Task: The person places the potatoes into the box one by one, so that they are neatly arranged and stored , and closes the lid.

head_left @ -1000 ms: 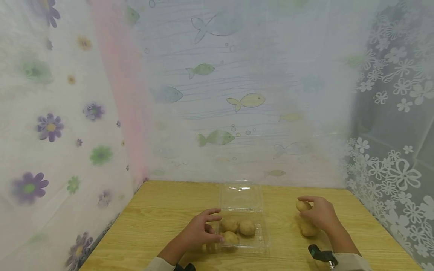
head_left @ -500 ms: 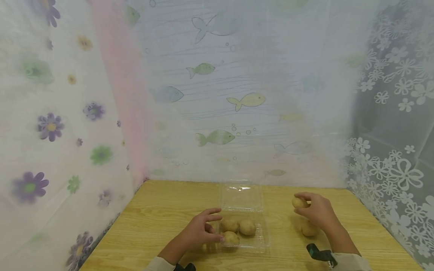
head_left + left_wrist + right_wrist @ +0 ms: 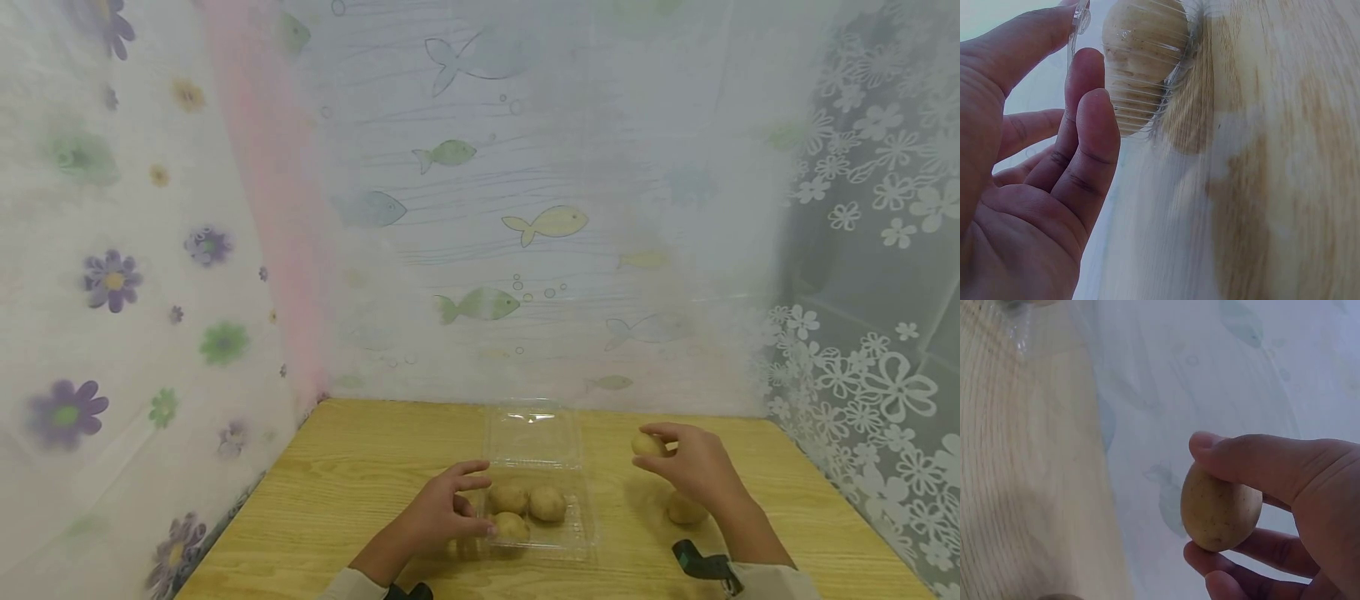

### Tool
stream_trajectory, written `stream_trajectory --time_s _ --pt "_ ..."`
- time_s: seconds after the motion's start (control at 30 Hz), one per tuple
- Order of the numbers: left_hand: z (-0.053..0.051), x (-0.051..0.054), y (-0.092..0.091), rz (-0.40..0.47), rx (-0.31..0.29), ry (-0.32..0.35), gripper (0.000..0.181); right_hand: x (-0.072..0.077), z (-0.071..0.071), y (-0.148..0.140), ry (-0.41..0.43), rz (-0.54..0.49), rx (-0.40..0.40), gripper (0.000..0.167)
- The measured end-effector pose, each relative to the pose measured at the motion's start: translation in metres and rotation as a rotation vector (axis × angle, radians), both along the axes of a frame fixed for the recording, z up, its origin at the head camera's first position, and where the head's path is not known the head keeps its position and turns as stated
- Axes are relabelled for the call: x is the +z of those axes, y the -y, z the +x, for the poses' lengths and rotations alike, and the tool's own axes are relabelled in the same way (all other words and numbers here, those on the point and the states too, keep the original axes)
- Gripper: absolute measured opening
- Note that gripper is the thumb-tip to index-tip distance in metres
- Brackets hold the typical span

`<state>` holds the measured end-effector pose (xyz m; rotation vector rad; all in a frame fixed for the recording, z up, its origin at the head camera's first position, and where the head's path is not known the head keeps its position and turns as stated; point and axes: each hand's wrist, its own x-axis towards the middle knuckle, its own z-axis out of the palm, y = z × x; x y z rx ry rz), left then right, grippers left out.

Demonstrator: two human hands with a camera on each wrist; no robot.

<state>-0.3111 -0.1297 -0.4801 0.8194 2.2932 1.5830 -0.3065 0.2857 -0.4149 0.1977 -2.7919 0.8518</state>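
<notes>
Between thumb and fingers my right hand (image 3: 693, 462) pinches a small potato (image 3: 648, 444), raised above the table's right part. The right wrist view shows this pale brown potato (image 3: 1219, 509) with the thumb on top and fingertips beneath. Three potatoes sit in a clear plastic clamshell container (image 3: 573, 529), among them a rear right one (image 3: 547, 504). Its lid (image 3: 532, 437) lies back, away from me. My left hand (image 3: 442, 508) rests at the container's left edge, fingers spread, thumb at the rim. Through the ribbed wall, potatoes (image 3: 1144, 40) show beside its fingertips.
Another potato (image 3: 685, 507) rests on the wooden table (image 3: 360, 450) below my right hand, partly covered by the wrist. Behind the table hangs a fish-patterned sheet (image 3: 465, 350), with flowered sheets at both sides. A dark wrist mount (image 3: 701, 560) sits near the right sleeve.
My right hand has lifted the potato and carried it leftward, away from the other potato on the table. The left hand and the container have stayed in place.
</notes>
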Motion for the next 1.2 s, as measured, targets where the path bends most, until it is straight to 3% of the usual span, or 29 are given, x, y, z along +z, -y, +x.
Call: stream_trajectory --time_s 0.5,0.7,1.2 --pt "0.0 -0.001 0.001 0.005 -0.013 -0.003 0.084 0.008 0.006 0.02 -0.001 0.008 0.013 0.072" --pt "0.0 0.0 0.0 0.002 -0.005 0.008 0.085 0.011 0.009 0.026 0.017 -0.013 0.031 0.065" --pt "0.001 0.001 0.001 -0.001 -0.006 -0.002 0.084 0.013 0.013 0.043 0.002 -0.017 0.131 0.057"
